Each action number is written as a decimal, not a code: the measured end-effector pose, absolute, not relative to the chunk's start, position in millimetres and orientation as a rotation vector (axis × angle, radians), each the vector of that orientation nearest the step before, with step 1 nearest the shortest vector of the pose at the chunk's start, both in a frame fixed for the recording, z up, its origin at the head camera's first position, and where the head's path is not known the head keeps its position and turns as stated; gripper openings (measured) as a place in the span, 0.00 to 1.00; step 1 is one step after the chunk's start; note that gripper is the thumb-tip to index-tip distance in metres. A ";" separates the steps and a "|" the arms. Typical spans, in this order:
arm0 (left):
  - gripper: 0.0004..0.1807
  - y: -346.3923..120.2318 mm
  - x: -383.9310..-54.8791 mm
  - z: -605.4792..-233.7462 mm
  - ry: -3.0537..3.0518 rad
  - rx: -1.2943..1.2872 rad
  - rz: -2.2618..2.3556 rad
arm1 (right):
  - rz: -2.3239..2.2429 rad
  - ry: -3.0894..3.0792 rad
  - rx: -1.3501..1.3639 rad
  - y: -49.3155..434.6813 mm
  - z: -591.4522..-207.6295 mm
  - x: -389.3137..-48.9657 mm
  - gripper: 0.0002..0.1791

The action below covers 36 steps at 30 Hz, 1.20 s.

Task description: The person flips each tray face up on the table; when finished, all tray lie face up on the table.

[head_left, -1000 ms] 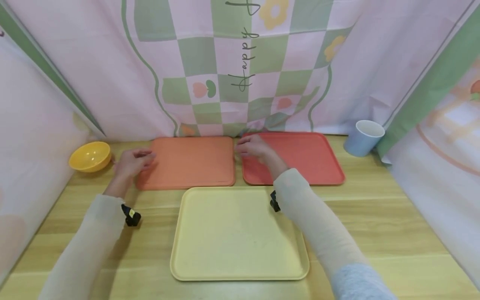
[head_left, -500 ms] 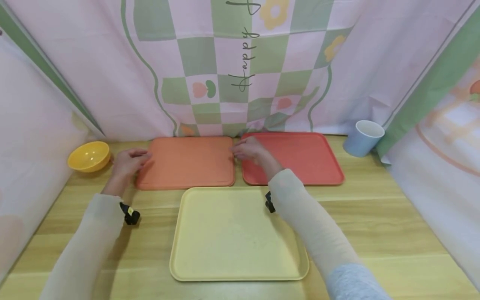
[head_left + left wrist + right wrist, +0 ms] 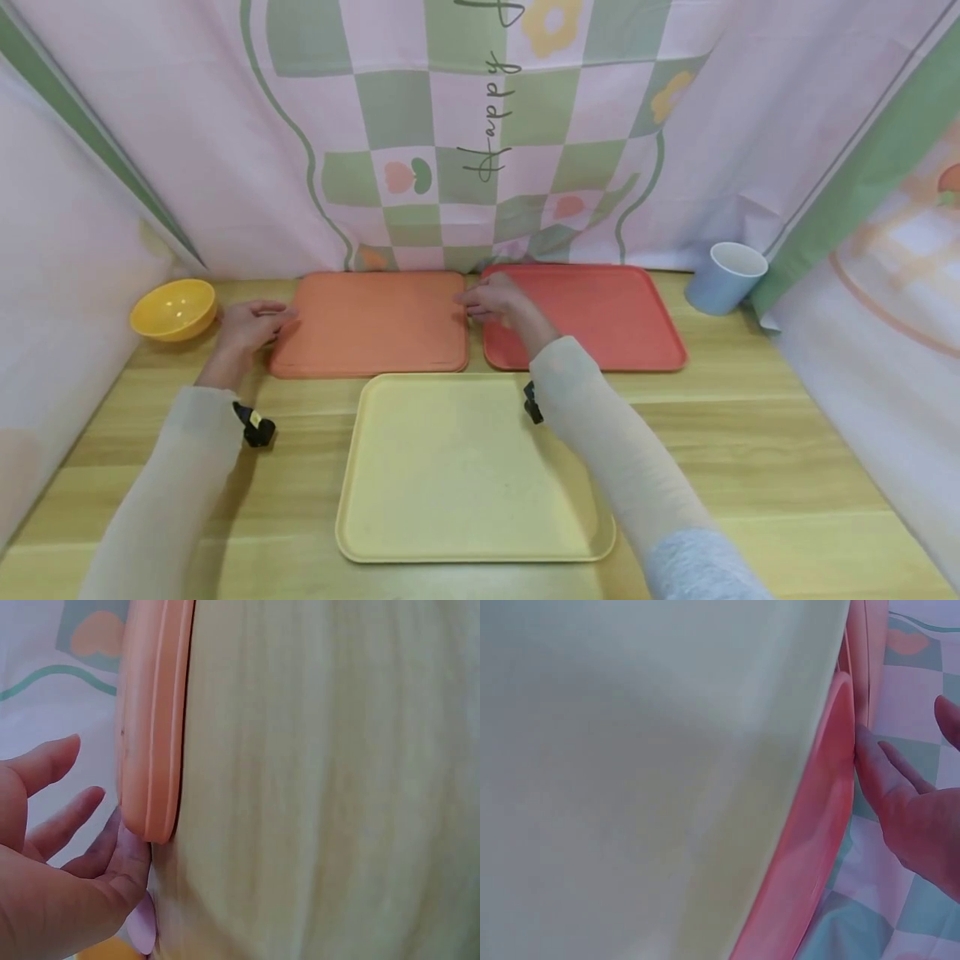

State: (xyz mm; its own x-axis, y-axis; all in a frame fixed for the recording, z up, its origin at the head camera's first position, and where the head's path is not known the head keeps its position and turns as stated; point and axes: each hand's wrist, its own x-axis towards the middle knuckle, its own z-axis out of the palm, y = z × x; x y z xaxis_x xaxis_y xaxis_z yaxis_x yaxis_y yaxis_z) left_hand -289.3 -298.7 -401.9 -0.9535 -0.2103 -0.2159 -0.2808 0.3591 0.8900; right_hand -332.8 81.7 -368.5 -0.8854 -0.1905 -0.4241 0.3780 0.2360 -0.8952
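Observation:
An orange tray lies at the back left of the table; its side shows two layered rims in the left wrist view. At its left end is my left hand, with its lower fingers against the tray corner and its thumb lifted away. My right hand reaches over the left part of a red tray, its fingertips at the orange tray's right edge. Both hands have loosely extended fingers. Beneath the left hand, a lavender thing is mostly hidden, and I cannot tell what it is.
A large pale yellow tray lies in front, partly under my right forearm. A yellow bowl stands left of my left hand. The blue cup is at the back right. A patterned cloth hangs behind the trays.
Both hands have shifted a little to the left, bringing the right fingertips to the orange tray's right edge. The view has moved slightly too; the trays and cup look otherwise unchanged.

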 end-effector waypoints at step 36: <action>0.13 -298.2 -297.3 -404.8 1.924 -0.931 2.423 | -1.926 1.856 0.224 72.1 -369.8 -338.3 0.27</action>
